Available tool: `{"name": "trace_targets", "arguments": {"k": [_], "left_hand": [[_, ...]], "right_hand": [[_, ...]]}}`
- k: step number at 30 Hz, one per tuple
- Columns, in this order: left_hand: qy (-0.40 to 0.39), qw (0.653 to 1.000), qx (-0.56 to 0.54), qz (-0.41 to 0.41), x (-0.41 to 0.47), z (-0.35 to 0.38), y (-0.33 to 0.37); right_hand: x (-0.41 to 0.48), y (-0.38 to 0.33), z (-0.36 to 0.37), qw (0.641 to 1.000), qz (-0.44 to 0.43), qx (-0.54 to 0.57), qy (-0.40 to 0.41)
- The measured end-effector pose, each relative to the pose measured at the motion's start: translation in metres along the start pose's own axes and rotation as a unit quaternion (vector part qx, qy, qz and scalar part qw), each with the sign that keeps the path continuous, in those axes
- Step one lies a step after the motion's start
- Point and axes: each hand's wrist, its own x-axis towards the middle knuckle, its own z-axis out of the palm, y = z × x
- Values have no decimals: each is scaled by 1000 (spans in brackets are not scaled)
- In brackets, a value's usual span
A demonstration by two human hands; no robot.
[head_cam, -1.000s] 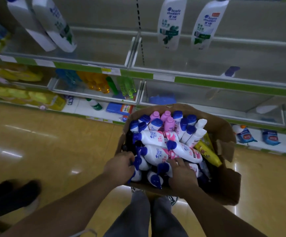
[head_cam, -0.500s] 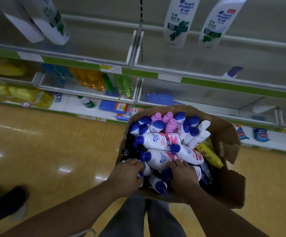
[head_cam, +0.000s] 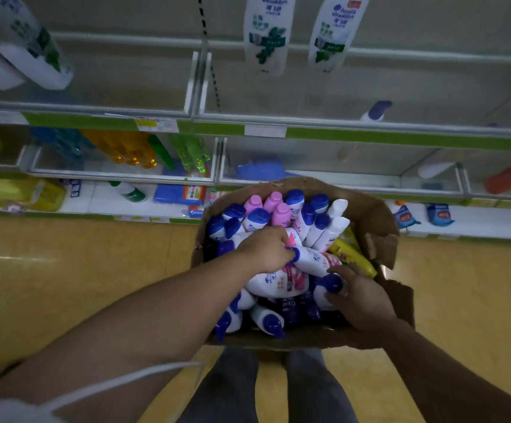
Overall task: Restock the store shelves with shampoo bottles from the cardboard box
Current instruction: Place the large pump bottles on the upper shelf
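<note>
Left hand (head_cam: 266, 251) is shifted into box (head_cam: 382, 215), curled on pink-label bottle (head_cam: 315, 260); blue-cap bottle (head_cam: 332, 283) is gripped by right hand (head_cam: 361, 299); pick likely starting

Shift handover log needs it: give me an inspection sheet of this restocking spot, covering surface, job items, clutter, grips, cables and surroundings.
Surface: glossy yellow-brown floor.
Job's things: cardboard box packed with shampoo bottles, with blue, pink and white caps; top shelf mostly bare, with two white bottles above the box.
Clutter: yellow tube at the box's right side.
Grips: left hand grips the lying bottle at its cap; right hand holds a blue-capped bottle.
Cables: white cord at the lower left, source unclear.
Surroundings: lower shelves hold orange, green and blue goods.
</note>
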Motion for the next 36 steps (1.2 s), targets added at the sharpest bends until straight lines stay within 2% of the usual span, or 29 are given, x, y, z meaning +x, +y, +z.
{"name": "trace_targets", "arguments": {"k": [3, 6, 10, 14, 20, 26, 30, 36], "left_hand": [[-11, 996, 79, -27, 18, 25, 14], [-53, 989, 109, -83, 32, 41, 17], [-95, 982, 107, -120, 53, 46, 23], [-113, 979, 84, -147, 69, 53, 19], [-62, 979, 42, -189, 75, 70, 7], [5, 987, 3, -159, 75, 81, 11], [15, 986, -59, -153, 78, 87, 20], [55, 995, -50, -65, 63, 83, 34]], "right_hand": [[10, 24, -9, 999, 21, 40, 1], [22, 46, -14, 995, 38, 93, 5], [35, 73, -15, 986, 58, 157, -15], [47, 89, -14, 984, 50, 168, -19], [55, 103, -1, 986, 53, 155, -24], [50, 97, 11, 975, 85, 205, -14], [46, 89, 23, 961, 125, 247, 4], [43, 86, 47, 938, 208, 277, 5]]}}
